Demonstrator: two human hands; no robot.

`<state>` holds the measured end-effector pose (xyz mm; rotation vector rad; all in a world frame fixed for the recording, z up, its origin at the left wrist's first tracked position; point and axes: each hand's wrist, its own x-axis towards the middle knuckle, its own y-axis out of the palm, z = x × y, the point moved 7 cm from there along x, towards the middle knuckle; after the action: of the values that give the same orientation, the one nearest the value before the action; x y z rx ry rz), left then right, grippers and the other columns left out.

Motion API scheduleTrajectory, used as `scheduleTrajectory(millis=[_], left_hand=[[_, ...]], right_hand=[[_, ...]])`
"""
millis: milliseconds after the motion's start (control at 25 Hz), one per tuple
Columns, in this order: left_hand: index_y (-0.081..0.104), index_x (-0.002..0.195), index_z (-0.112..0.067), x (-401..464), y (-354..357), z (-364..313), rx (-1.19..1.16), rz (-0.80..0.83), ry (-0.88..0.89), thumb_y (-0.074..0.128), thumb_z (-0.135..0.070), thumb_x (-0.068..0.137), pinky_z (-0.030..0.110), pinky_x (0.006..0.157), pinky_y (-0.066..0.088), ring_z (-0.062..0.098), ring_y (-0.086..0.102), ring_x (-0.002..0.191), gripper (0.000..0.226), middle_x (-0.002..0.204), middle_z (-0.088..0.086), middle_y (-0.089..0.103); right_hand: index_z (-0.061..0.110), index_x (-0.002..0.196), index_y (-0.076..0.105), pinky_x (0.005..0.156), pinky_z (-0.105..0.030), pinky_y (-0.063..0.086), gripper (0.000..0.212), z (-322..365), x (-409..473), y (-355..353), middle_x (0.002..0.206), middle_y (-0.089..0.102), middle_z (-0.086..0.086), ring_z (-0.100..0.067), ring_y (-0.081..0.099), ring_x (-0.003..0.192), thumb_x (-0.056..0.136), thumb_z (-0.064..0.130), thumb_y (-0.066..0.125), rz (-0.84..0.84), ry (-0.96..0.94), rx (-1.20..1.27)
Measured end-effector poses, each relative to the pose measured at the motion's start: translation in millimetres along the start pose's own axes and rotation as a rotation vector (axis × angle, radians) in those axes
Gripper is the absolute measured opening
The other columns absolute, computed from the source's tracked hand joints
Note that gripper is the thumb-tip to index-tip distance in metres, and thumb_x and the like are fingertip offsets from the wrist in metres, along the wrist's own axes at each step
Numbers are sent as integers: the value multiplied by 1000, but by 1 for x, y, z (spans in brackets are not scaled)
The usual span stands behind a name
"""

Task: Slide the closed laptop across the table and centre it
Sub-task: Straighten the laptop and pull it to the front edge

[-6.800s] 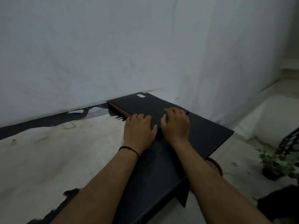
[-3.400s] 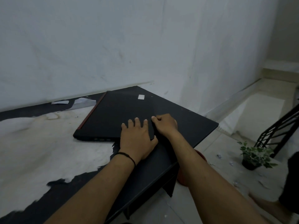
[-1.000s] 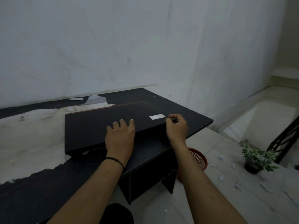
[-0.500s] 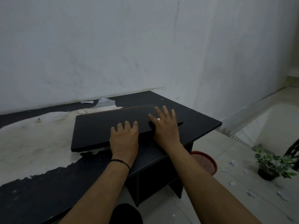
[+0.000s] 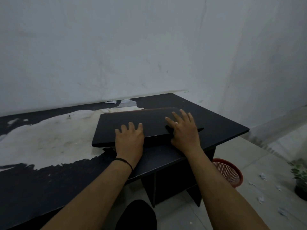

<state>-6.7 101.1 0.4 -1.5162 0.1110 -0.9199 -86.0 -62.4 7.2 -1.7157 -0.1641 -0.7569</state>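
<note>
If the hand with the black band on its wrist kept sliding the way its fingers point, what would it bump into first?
Nothing on the closed black laptop blocks the left hand. Its fingers point toward the peeling white wall, probably reached past the lid's far edge and the worn black table. Depth is unclear.

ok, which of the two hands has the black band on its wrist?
The left hand, flat on the laptop's near edge. A thin black band circles its wrist. The right hand, also on the lid, has a bare wrist.
</note>
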Motion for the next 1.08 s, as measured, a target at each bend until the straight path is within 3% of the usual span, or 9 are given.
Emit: scheduleTrajectory(millis=[120,240,320,520,880,1080], left_hand=[[33,150,-17,1,1,-1,28,34,-5,60,-22,92,60,101,41,43,55,114,64,133,21,55],[31,151,-16,7,-7,11,43,61,31,60,-14,91,63,102,40,42,56,114,67,133,21,56],[31,152,-15,7,-13,29,62,70,27,61,-9,89,65,104,38,41,55,117,70,134,19,56],[34,150,-14,-17,-37,99,109,53,-23,65,-11,87,64,107,37,40,54,121,70,136,16,56],[30,152,-16,-91,-54,255,181,38,-238,63,-12,88,62,109,36,39,49,129,72,146,15,49],[30,152,-16,-116,-47,301,184,64,-282,59,-14,91,61,110,34,39,46,131,68,147,14,47]], right_hand=[[24,144,54,112,-49,37,77,3,0,1,146,56,-10,-36,50,134,70,14,75,75,-7,17],[20,132,66,93,-50,52,71,14,0,-7,124,71,-12,-40,66,108,63,7,78,43,-2,27],[17,121,73,83,-52,56,69,30,0,-13,111,76,-12,-42,71,96,55,2,81,10,2,38],[16,112,77,74,-51,59,65,102,5,-37,103,78,-10,-41,73,86,50,-1,83,-98,-72,115],[16,113,76,76,-50,58,60,269,24,-50,105,77,-11,-41,71,85,56,2,85,-180,-267,211],[16,116,74,83,-56,56,63,322,20,-44,111,76,-12,-44,71,92,57,1,85,-170,-304,223]])
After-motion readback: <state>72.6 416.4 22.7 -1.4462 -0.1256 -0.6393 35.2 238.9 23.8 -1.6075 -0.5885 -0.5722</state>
